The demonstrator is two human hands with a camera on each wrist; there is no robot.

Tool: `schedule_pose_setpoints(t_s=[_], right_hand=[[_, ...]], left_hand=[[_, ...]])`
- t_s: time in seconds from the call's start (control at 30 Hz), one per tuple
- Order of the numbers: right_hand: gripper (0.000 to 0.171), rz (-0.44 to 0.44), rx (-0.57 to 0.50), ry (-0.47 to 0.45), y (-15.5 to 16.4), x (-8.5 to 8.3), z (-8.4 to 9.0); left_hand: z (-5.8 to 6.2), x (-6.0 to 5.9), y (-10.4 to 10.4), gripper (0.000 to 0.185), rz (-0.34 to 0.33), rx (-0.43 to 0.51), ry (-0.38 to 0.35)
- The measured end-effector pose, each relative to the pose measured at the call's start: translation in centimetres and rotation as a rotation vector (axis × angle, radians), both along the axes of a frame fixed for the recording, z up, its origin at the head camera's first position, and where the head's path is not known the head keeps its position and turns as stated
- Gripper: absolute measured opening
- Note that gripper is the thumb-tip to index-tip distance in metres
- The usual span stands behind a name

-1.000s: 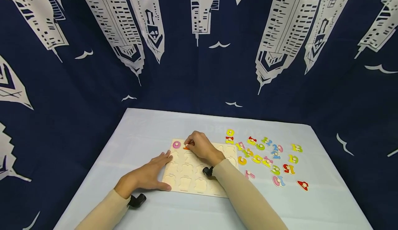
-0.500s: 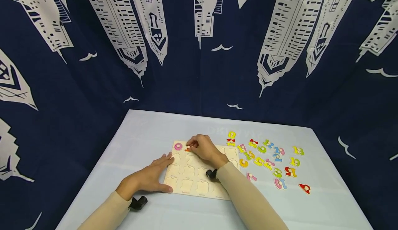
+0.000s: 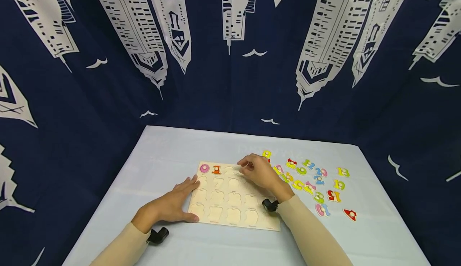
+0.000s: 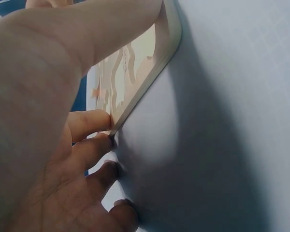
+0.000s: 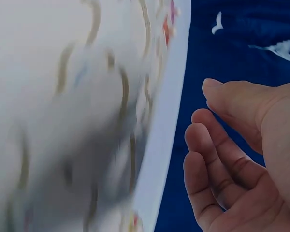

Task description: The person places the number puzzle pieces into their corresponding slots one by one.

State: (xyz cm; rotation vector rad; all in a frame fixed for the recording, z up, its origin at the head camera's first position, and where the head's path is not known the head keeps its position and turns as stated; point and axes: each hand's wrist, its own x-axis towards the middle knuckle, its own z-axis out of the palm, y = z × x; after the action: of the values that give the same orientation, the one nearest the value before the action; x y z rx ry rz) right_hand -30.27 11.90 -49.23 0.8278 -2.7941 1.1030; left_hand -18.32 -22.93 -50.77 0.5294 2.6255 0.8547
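Note:
A wooden number-puzzle board (image 3: 245, 225) lies flat, with shallow recesses in rows. In its top left recesses sit a pink 0 piece (image 3: 204, 172) and, beside it, an orange-red 1 piece (image 3: 216, 171). My left hand (image 3: 169, 206) rests at the board's left side, thumb at the lower left corner. The left wrist view shows its fingertips touching the board's edge (image 4: 145, 81). Over the top right part of the board hovers my right hand (image 3: 263, 175). Its fingers are loosely bent, and the right wrist view shows nothing between thumb (image 5: 237, 96) and fingers.
Several colourful number pieces lie scattered right of the board, among them a yellow-green 13 (image 3: 343, 172), a red 15 (image 3: 334, 196), a red 4 (image 3: 350, 215) and a pink-and-blue 10 (image 3: 322, 210). The white table (image 3: 158, 150) meets a dark blue printed cloth (image 3: 230, 98) behind.
My right hand has let go of the 1 piece, now lying in its recess, and has moved right across the board. My left hand has stayed in place.

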Motion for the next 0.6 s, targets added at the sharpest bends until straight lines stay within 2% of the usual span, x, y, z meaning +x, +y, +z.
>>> schedule_pose_setpoints(t_s=[0.13, 0.4, 0.6], right_hand=[[0.018, -0.032, 0.017, 0.031, 3.3, 0.4, 0.5], [0.019, -0.122, 0.079, 0.003, 10.5, 1.1, 0.4], [0.024, -0.236, 0.130, 0.005, 16.9, 2.0, 0.5]], left_hand=[[0.1, 0.0, 0.0, 0.122, 0.002, 0.010, 0.004], [-0.1, 0.2, -0.2, 0.122, 0.011, 0.015, 0.009], [-0.2, 0.1, -0.2, 0.122, 0.002, 0.018, 0.016]])
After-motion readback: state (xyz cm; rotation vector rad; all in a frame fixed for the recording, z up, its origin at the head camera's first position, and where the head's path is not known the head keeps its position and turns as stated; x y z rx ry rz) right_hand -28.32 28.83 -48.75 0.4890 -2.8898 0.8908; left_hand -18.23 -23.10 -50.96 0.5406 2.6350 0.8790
